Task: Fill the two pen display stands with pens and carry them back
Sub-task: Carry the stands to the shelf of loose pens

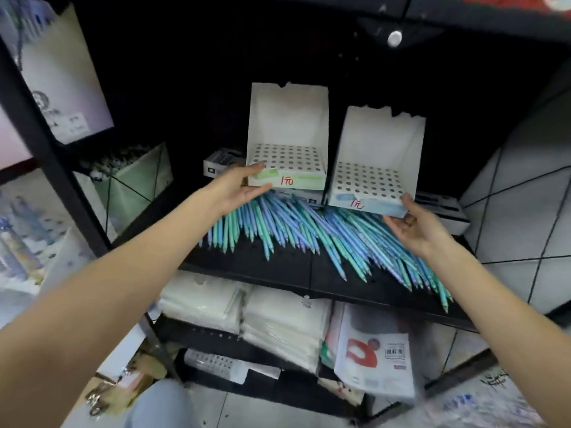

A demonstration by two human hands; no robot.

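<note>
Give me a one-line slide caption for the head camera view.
Left hand and right hand grip two empty pen stands above loose pens.

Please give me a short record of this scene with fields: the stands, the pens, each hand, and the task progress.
stands: left stand and right stand, both with empty holes
pens: loose blue and green pens piled on the black shelf
left hand: holds left stand's front corner
right hand: under right stand's front corner
progress: filling not begun
</note>
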